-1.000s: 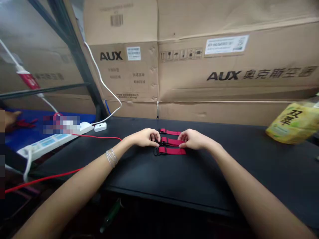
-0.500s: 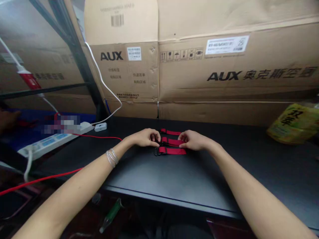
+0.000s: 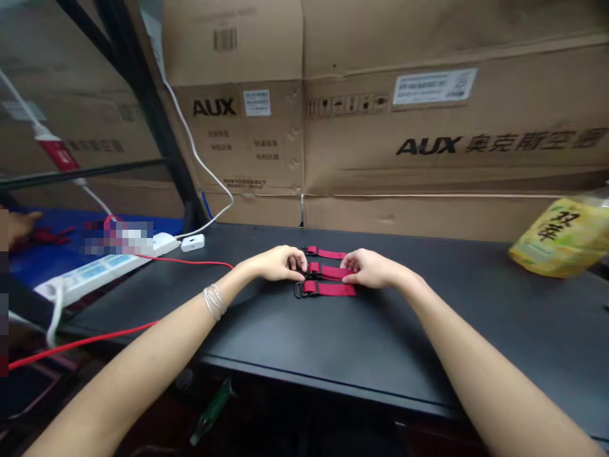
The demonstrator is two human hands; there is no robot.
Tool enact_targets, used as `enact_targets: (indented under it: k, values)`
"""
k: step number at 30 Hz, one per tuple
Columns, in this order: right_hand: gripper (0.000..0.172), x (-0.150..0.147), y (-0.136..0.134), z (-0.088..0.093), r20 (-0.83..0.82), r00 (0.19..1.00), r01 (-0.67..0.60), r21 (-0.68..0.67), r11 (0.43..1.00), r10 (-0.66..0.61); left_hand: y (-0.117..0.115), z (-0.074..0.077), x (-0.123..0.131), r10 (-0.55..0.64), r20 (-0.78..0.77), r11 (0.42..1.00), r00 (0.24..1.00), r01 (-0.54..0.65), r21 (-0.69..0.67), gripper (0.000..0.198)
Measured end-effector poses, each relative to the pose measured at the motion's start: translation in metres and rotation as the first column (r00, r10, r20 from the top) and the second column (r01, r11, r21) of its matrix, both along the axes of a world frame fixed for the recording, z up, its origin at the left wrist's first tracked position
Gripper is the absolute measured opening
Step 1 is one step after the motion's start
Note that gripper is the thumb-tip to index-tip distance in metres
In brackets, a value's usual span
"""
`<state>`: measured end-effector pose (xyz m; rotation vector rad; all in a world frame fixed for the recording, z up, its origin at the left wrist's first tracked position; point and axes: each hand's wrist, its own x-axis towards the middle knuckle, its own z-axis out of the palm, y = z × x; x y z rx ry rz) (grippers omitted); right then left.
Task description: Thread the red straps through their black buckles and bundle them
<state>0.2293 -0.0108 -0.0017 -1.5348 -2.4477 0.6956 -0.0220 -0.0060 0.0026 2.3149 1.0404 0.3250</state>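
Observation:
Three short red webbing straps with black buckles lie side by side on the black table [image 3: 295,336]. The middle strap [image 3: 328,271] is between my two hands. My left hand [image 3: 280,263] is closed at its buckle end, thumb and fingers around the black hardware, which is partly hidden. At the other end, my right hand [image 3: 365,268] pinches the red webbing. The near strap [image 3: 333,289] lies flat, with a black D-shaped ring at its left. Beyond, the far strap [image 3: 328,253] has its right end close to my right fingers.
Cardboard boxes [image 3: 380,184] stand along the back. A yellow pouch [image 3: 556,238] is at the right. On the left are a white power strip [image 3: 90,276], a small white adapter [image 3: 193,242], a red cable [image 3: 95,341] and another person's hand [image 3: 21,223] at the edge.
My hands and the three straps stay practically in place. At the far left, the other person's hand has shifted slightly, and the picture's brightness differs.

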Motion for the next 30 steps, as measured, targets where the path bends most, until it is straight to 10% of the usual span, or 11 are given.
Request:
enact_targets:
  k: [30]
  values:
    - [0.019, -0.003, -0.001, 0.0, -0.017, 1.0, -0.005, -0.002, 1.0, 0.005, -0.002, -0.01, 0.004, 0.041, -0.011, 0.993, 0.999, -0.04, 0.114, 0.046]
